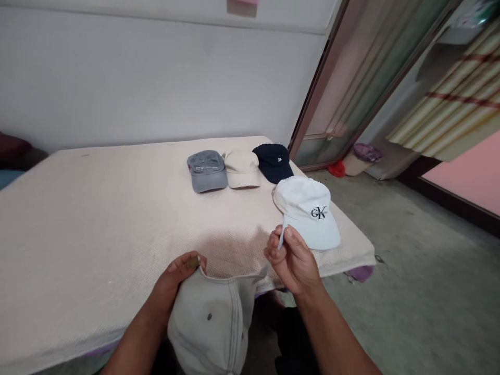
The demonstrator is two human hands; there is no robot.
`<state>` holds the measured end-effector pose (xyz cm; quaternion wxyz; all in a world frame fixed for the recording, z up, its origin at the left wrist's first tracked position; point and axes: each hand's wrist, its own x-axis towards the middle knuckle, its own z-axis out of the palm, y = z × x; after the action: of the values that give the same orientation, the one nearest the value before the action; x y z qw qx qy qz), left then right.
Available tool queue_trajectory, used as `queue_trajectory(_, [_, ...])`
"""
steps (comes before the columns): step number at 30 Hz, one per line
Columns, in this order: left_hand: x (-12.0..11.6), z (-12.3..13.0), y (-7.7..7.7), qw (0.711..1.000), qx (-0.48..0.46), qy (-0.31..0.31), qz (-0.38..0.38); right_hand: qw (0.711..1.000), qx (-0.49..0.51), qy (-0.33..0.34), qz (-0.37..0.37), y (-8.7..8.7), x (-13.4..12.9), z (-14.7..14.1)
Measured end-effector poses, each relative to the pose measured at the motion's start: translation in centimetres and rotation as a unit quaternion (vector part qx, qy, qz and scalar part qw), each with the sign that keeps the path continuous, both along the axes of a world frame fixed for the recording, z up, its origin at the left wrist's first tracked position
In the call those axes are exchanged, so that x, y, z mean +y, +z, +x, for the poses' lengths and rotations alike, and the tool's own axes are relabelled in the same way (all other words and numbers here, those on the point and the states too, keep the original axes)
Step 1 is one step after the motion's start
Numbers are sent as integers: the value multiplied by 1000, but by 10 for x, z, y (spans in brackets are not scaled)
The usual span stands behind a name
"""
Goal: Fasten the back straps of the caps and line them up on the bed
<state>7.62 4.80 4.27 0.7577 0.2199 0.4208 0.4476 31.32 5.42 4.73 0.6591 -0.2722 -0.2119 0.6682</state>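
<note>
A light grey cap (209, 320) hangs at the near edge of the bed, crown toward me and its back opening upward. My left hand (182, 273) pinches one side of that opening, at a brass-coloured buckle (193, 262). On the other side, the fingers of my right hand (294, 260) are closed on a narrow pale strip, which appears to be the grey cap's strap (280, 238). Just beyond these fingers is a white cap (302, 195) with black letters and a pale blue brim; it overlaps the hand in view, so contact is unclear.
Along the far side of the bed (105, 224) sit a blue-grey cap (207, 172), a beige cap (242, 169) and a navy cap (273, 162). A white wall (156, 78) rises behind. Right of the bed are concrete floor (406, 250) and a bin (359, 159).
</note>
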Motion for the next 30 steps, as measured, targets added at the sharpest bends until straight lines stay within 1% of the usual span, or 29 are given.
queue_trajectory(3, [2,0,-4,999,-32,-8,-2,1000,-3,-12,10,-1,6,2])
queue_trajectory(5, [4,-1,-3,998,-52,-24,3,1000,-6,-19,11,0,11,2])
queue_trajectory(7, [6,-1,-2,997,-67,-27,14,1000,-2,-15,14,1,14,-1])
queue_trajectory(10, [6,-2,3,996,-79,-14,31,1000,20,15,15,4,15,-7])
queue_trajectory(13, [2,-3,5,996,-75,17,37,998,35,51,14,10,13,-15])
queue_trajectory(15, [-1,-7,3,996,-69,41,39,996,25,80,21,13,11,-22])
queue_trajectory(17, [-6,-12,0,996,-62,50,37,994,-3,112,21,15,9,-32])
queue_trajectory(19, [-10,-18,-3,997,-55,43,42,989,-40,143,11,15,6,-45])
queue_trajectory(22, [-15,-24,-2,998,-36,3,53,977,-97,191,2,14,0,-65])
queue_trajectory(24, [-16,-24,2,998,-16,-24,50,966,-139,217,15,13,-4,-76])
queue_trajectory(27, [-14,-20,8,998,-8,-54,38,953,-191,226,57,14,-10,-87])
queue_trajectory(30, [-11,-15,12,997,-18,-58,44,950,-222,198,95,16,-13,-92])
